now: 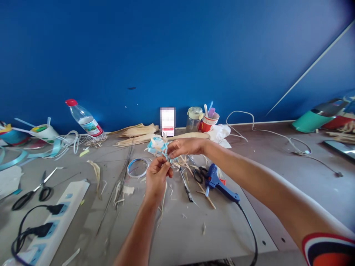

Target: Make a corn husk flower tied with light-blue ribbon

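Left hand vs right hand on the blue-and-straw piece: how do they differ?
The left hand sits lower, forearm coming up from below; the right hand sits higher, arm crossing in from the right. The left hand shows its back, fingers pointing up; the right hand lies sideways, fingers pointing left. Both are bare and pinch the blue-and-straw piece above the table.

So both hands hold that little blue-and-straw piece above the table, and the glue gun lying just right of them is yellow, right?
Not quite: the head view shows the glue gun is blue, not yellow. The rest stands: the left hand and right hand both hold the blue-and-straw piece above the table.
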`<state>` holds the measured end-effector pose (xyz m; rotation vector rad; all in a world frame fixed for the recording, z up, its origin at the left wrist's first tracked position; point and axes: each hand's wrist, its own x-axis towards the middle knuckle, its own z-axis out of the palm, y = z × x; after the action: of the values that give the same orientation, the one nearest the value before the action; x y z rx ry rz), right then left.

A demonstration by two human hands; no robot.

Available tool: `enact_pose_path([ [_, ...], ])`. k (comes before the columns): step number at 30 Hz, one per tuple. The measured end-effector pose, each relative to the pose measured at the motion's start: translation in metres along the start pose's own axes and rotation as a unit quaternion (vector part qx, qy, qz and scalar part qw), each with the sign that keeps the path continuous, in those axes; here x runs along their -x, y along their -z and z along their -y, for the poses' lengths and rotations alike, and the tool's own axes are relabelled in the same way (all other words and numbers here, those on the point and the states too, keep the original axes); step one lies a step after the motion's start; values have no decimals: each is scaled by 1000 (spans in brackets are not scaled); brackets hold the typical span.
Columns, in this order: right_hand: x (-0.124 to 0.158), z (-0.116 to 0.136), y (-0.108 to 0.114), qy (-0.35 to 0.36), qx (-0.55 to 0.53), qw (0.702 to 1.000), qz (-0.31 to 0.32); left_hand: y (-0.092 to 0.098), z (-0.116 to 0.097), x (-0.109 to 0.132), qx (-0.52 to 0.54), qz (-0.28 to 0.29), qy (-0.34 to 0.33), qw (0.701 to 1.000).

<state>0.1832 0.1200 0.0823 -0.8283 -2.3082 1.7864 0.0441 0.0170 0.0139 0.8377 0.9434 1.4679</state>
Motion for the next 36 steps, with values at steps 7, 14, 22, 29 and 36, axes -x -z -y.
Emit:
enact_pose_path([
  [7, -1, 15, -7, 24, -42, 999, -14, -1, 0, -2, -18, -34, 29, 999],
  [14, 3, 28, -20, -12, 268, 958, -98, 1, -2, -5, 62, -43, 79, 994],
  [22, -1, 30, -29, -76, 383, 907, -157, 1, -5, -3, 50, -99, 53, 992],
  [29, 2, 43, -47, -25, 471, 866, -164, 3, -1, -4, 43, -100, 36, 993],
  [36, 0, 42, -46, -62, 540, 818, -190, 2, 1, -3, 34, -101, 26, 994],
])
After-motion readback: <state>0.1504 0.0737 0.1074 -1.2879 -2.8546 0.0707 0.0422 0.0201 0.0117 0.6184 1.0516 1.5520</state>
